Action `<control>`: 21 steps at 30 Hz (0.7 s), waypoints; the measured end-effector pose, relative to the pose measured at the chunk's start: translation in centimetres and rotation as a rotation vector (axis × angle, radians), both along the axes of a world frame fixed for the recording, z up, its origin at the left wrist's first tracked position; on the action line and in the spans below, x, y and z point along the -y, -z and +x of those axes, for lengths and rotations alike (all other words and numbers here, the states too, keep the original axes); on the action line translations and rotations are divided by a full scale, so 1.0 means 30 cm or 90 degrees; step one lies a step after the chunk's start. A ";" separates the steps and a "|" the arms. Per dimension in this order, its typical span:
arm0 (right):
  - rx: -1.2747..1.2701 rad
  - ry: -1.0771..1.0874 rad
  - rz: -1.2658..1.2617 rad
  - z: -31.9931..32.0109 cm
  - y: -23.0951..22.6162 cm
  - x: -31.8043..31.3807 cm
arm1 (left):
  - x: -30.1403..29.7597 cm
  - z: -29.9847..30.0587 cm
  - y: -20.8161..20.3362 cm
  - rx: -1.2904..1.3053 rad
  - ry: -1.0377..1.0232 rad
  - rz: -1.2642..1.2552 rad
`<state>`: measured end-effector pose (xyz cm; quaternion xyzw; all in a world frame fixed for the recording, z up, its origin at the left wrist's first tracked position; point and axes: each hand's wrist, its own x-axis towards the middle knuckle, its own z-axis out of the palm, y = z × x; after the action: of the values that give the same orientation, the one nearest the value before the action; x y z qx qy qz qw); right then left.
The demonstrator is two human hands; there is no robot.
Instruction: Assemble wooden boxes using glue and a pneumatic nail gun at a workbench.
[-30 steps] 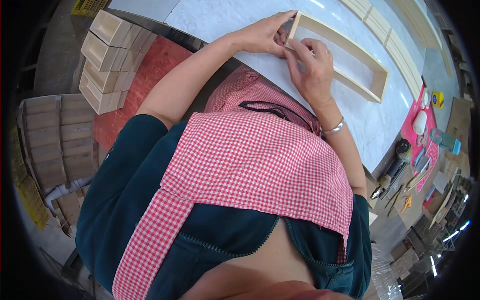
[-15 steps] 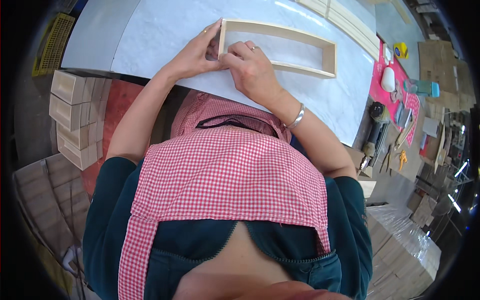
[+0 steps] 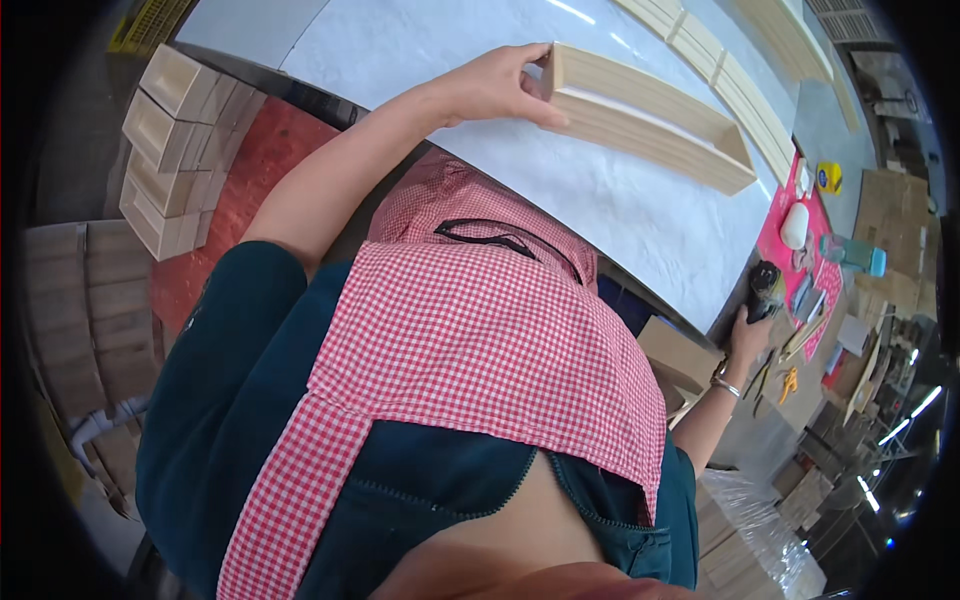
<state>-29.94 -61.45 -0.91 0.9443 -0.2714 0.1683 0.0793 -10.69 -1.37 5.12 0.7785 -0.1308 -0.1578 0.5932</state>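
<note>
My left hand grips the left end of a long pale wooden frame, its thumb on the near side and its fingers behind the end piece. The frame is an open rectangle of thin boards and stands tilted on the white marbled table. Off at the table's right end, my right hand is closed round a black tool with a rounded head, which looks like a nail gun. Its lower part is hidden by my hand.
Long wooden strips lie along the table's far side. Small wooden boxes are stacked at the left. On the right are a pink cloth, a white bottle, a teal-capped jar and orange-handled pliers.
My right hand has let go of the frame and reached right to the black tool. My left hand still holds the frame, which now tilts more. The whole view has swung toward the right.
</note>
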 end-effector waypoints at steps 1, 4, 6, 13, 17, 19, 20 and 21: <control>-0.040 0.018 0.046 -0.005 0.001 0.021 | 0.015 -0.002 0.000 -0.010 0.003 -0.039; -0.002 0.007 0.136 0.072 -0.109 -0.145 | 0.041 -0.012 0.004 -0.014 -0.041 -0.046; 0.037 0.013 0.225 0.056 -0.223 -0.241 | 0.060 -0.006 -0.001 -0.019 -0.066 -0.055; 0.216 -0.012 0.517 0.004 -0.538 -0.747 | 0.121 -0.013 -0.063 0.011 -0.090 -0.080; 0.276 -0.026 0.591 -0.037 -0.522 -1.078 | 0.158 -0.020 -0.087 0.038 -0.098 -0.063; 0.213 0.021 0.655 -0.026 -0.551 -1.204 | 0.163 -0.031 -0.099 0.033 -0.098 -0.063; 0.179 0.001 0.733 -0.015 -0.557 -1.246 | 0.163 -0.038 -0.109 0.029 -0.096 -0.064; 0.147 -0.019 0.813 -0.005 -0.552 -1.269 | 0.164 -0.043 -0.115 0.026 -0.093 -0.063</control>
<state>-30.10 -23.39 15.65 0.7851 -0.3120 0.0756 -0.5296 -11.97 -6.28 8.57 0.7588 -0.0931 -0.0914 0.6381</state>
